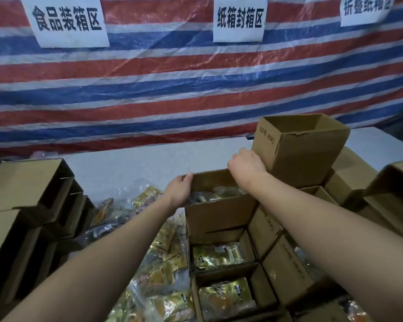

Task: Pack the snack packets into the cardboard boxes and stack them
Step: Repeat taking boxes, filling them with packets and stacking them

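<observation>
My left hand (178, 190) grips the far-left top corner of an open cardboard box (219, 213) filled with snack packets, fingers curled over its rim. My right hand (247, 167) is at the far-right side of that same box, knuckles up and fingers curled out of sight, touching the lower left corner of an empty box (298, 149) that sits tilted on the boxes behind; whether those fingers grasp an edge or merely press, I cannot tell.

The held box tops a stack near the middle of the white tabletop (130, 163). Nearer to me stand two more open boxes, each showing gold packets inside: one just below the held box (221, 254), another closest to me (228, 296). More brown boxes (289, 268) crowd the right side.

Loose snack packets (158, 259), gold and orange in clear wrap, lie heaped on the tabletop left of the stack. Along the left edge, empty cartons (26, 205) lie on their sides in a pile.

Behind the far edge hangs a red, white and blue striped tarp (172, 89) bearing three white paper signs (68, 20) with black Chinese characters.
</observation>
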{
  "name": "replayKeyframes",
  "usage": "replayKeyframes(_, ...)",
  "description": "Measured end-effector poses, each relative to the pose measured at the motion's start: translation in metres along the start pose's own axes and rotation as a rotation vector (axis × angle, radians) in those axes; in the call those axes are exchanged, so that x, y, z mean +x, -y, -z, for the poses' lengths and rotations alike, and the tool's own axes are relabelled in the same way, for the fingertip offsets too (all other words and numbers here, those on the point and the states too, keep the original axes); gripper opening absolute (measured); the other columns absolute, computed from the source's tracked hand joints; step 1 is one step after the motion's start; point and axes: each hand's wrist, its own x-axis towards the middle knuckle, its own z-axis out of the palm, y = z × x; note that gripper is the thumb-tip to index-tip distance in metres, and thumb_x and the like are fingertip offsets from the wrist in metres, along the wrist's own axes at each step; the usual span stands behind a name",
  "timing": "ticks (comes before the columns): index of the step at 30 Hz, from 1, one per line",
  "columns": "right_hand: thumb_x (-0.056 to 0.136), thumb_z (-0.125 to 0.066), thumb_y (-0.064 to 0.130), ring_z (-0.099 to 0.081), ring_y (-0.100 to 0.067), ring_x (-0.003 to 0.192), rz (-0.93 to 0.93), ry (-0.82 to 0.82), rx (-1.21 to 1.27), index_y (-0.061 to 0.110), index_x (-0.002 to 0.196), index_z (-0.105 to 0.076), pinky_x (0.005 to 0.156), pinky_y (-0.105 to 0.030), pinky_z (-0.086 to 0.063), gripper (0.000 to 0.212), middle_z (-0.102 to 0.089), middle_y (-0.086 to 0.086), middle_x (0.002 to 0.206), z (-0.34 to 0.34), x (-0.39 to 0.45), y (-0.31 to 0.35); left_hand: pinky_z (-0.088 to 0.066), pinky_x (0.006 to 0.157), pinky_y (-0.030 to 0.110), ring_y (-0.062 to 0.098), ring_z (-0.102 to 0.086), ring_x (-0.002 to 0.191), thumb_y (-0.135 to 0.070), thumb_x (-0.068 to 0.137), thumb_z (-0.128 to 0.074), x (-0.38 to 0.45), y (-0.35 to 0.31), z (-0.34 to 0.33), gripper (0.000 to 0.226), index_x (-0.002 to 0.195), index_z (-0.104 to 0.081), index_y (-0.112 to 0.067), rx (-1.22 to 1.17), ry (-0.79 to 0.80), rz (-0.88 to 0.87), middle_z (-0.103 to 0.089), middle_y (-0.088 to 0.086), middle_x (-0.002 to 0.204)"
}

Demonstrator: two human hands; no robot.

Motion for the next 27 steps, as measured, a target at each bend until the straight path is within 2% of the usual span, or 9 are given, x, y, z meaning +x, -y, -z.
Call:
replayKeyframes(6,0.091,-0.065,0.019,-0.051,-0.027,0.11,0.018,0.025,-0.105,0.014,0.116,-0.065,0.091,-0.037,-0.04,0.026,-0.063,-0.008,0.113,-0.017,0.01,0.003,-0.052,0.073,0.04,0.03,-0.061,0.087,-0.048,0.104,-0.029,0.015,-0.002,-0.006,0.05,0.12,-0.055,-0.008,0.052,0.066,0.012,-0.064,0.018,0.108)
replayKeyframes(10,0.093,-0.064,0.02,-0.053,-0.026,0.111,0.021,0.031,-0.136,0.013,0.12,-0.063,0.095,-0.036,-0.041,0.029,-0.062,-0.009,0.118,-0.021,0.011,0.006,-0.047,0.074,0.036,0.024,-0.058,0.088,-0.055,0.102,-0.028,0.018,-0.002,-0.004,0.056,0.126,-0.05,-0.01,0.083,0.113,0.056,-0.062,0.011,0.11)
replayKeyframes(12,0.093,-0.061,0.017,-0.054,-0.026,0.113,0.026,0.021,-0.107,0.013,0.123,-0.06,0.095,-0.035,-0.042,0.03,-0.061,-0.009,0.12,-0.021,0.011,0.009,-0.048,0.084,0.037,0.023,-0.059,0.1,-0.057,0.1,-0.03,0.015,-0.001,-0.003,0.055,0.13,-0.046,-0.014,0.055,0.144,0.079,-0.06,0.009,0.117)
replayKeyframes(14,0.094,-0.058,0.013,-0.054,-0.026,0.115,0.038,0.015,-0.05,0.014,0.127,-0.055,0.095,-0.035,-0.042,0.033,-0.06,-0.009,0.124,-0.019,0.011,0.01,-0.048,0.1,0.044,0.027,-0.058,0.112,-0.05,0.102,-0.033,0.012,-0.001,-0.003,0.053,0.135,-0.046,-0.01,0.011,0.148,0.075,-0.059,0.011,0.125)
replayKeyframes(16,0.095,-0.055,0.01,-0.054,-0.026,0.115,0.038,0.039,-0.011,0.015,0.129,-0.053,0.095,-0.035,-0.042,0.034,-0.059,-0.008,0.125,-0.016,0.012,0.011,-0.044,0.106,0.048,0.031,-0.056,0.118,-0.04,0.105,-0.03,0.009,-0.002,-0.004,0.05,0.136,-0.047,-0.004,0.026,0.126,0.039,-0.057,0.016,0.131)
replayKeyframes(18,0.096,-0.053,0.009,-0.055,-0.026,0.115,0.029,0.065,0.0,0.015,0.129,-0.053,0.095,-0.036,-0.042,0.033,-0.06,-0.008,0.124,-0.014,0.012,0.013,-0.041,0.108,0.042,0.031,-0.052,0.122,-0.036,0.106,-0.026,0.009,-0.003,-0.003,0.05,0.138,-0.045,-0.002,0.078,0.1,0.016,-0.053,0.017,0.135)
replayKeyframes(20,0.097,-0.051,0.008,-0.057,-0.026,0.113,0.02,0.072,0.012,0.015,0.128,-0.055,0.095,-0.036,-0.043,0.032,-0.061,-0.008,0.124,-0.013,0.012,0.014,-0.039,0.099,0.032,0.027,-0.051,0.118,-0.033,0.107,-0.025,0.011,-0.004,-0.002,0.049,0.136,-0.046,-0.001,0.128,0.074,-0.014,-0.053,0.017,0.135)
replayKeyframes(22,0.097,-0.049,0.006,-0.058,-0.026,0.112,0.014,0.067,0.028,0.014,0.126,-0.055,0.094,-0.036,-0.044,0.03,-0.062,-0.008,0.123,-0.014,0.012,0.015,-0.037,0.092,0.031,0.026,-0.051,0.116,-0.032,0.107,-0.025,0.014,-0.003,0.0,0.047,0.134,-0.047,-0.001,0.141,0.07,-0.029,-0.053,0.017,0.134)
replayKeyframes(27,0.093,-0.051,0.006,-0.056,-0.026,0.11,-0.022,0.072,0.136,0.014,0.123,-0.053,0.083,-0.033,-0.041,0.03,-0.06,-0.008,0.12,-0.021,0.01,0.018,-0.036,0.109,0.04,0.028,-0.045,0.13,-0.048,0.104,-0.026,0.012,0.001,0.001,0.06,0.146,-0.036,-0.005,0.08,0.123,0.025,-0.045,0.014,0.146)
